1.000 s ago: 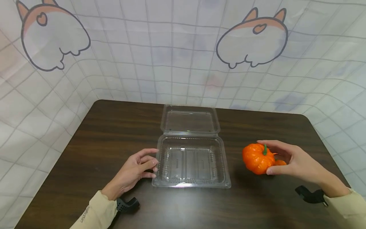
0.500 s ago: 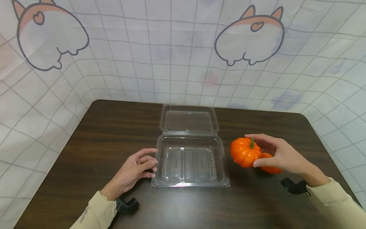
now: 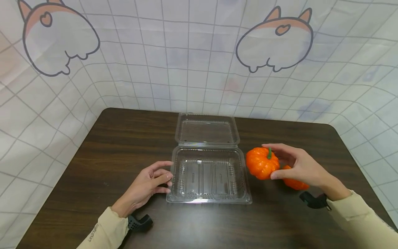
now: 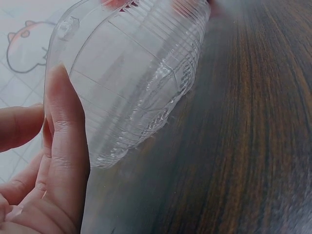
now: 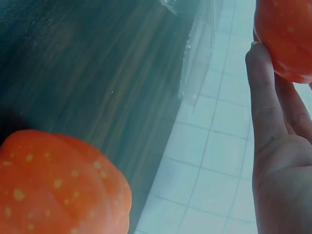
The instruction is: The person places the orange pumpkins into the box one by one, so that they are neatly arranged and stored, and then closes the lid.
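Observation:
A clear plastic clamshell container lies open on the table, its lid laid back toward the wall. At its left rim my left hand pinches the edge between thumb and fingers; the left wrist view shows the ribbed wall close up. My right hand holds an orange toy pumpkin with a green stem, just right of the container and raised off the tabletop. A second orange pumpkin rests on the table below that hand, partly hidden by it; yellow specks show on this pumpkin in the right wrist view.
The dark wood-grain table has rounded far corners. Behind it and at both sides hangs a white checked cloth with corgi drawings. A black wrist mount sits on each sleeve.
My right hand has lifted the pumpkin and carried it left toward the container, uncovering more of the second pumpkin. My left hand has stayed at the rim.

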### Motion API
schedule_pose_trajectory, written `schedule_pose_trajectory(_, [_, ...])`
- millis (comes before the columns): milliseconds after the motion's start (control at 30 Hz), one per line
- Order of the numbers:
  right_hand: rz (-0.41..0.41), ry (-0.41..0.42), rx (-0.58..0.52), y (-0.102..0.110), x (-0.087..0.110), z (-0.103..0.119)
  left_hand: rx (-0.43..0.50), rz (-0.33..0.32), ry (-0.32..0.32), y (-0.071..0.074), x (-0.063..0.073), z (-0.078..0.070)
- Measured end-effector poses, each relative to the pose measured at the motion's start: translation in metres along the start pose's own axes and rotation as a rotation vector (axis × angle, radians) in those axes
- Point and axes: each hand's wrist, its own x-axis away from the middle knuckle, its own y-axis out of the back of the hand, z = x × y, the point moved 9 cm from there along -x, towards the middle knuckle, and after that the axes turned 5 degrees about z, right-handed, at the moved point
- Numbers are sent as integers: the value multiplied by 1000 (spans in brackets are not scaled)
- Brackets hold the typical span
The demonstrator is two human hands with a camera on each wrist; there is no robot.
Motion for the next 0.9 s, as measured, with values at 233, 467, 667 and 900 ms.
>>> schedule_pose_trajectory(233, [7,28,3,-3,-5,5,1,-10,5,1,0,1])
schedule_pose_trajectory(467, [6,35,0,-5,-11,10,-1,-15,7,1,-1,1])
schedule_pose_trajectory(667, [9,35,-25,-7,-17,12,1,-19,5,2,-2,2])
schedule_pose_trajectory(900, [25,47,-49,-12,-24,16,21,0,1,1,-1,2])
